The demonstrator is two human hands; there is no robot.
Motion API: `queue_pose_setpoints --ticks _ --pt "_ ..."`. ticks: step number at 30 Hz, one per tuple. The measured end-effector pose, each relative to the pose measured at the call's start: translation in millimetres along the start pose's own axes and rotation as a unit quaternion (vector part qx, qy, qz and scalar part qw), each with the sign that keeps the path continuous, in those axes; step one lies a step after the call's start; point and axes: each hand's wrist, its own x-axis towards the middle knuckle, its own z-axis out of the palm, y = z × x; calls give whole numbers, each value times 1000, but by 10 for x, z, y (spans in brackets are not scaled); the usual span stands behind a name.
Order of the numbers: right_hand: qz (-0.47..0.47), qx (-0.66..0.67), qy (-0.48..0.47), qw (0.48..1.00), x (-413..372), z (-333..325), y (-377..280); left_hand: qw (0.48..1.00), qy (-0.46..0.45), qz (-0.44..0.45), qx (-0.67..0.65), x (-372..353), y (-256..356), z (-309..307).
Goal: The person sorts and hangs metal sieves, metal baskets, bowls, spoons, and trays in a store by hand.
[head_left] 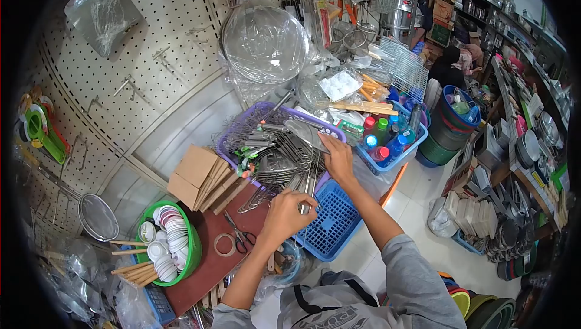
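One head-worn, wide-angle view looks forward and steeply down onto the purple basket (317,121) from close above it.

purple basket (332,128) mid-frame: plastic. metal utensils (290,152) inside: smooth, shiny. flat grey head (305,133) above them: smooth, low sheen, can't tell metal or plastic. blue crate (330,214): plastic, gridded base. tabletop (206,223): red-brown, matt. cardboard (190,175): matt brown paper stock. scissors (244,241): dark handles, look plastic. green basket (195,250) lower left: plastic. white pieces (175,232) in it: smooth, material unclear. sticks (134,273): pale wood, matt. pegboard (172,20) upper left: smooth, perforated. wire racks (402,66) upper right: shiny metal. shirt (417,274): matt grey cloth.
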Motion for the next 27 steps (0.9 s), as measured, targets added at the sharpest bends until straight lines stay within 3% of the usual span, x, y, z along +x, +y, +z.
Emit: queue_pose_setpoints --ticks 3,8,9,11,15,19,22,23,26,27 --pt "-27 -15 106 994 -16 -112 -50 999 -29 -10 -39 -54 131 -89" --pt "-46 15 130 990 16 -479 -87 984 -110 -81 -116 -100 233 -381" --pt "-57 15 123 991 35 -608 -92 980 -105 -56 -161 -114 200 -421" --pt "-94 18 89 991 93 -867 -55 964 -92 -6 -250 -142 126 -499" --pt "-122 8 5 993 258 -1361 -135 920 -129 -141 -343 -238 175 -822" --pt "-182 -69 -87 977 525 -1812 -371 894 -68 -22 -443 -303 -55 -824" --pt "-202 -89 -180 959 751 -2105 -704 812 -5 5 -584 -320 -144 -842" --pt "-197 -102 -216 951 820 -2204 -872 815 4 37 -579 -310 -313 -825" --pt "-191 -96 -309 927 991 -2234 -1157 745 117 28 -657 -367 -225 -937" --pt "-206 -70 -333 917 1037 -2189 -1209 746 134 18 -652 -371 -262 -1002"
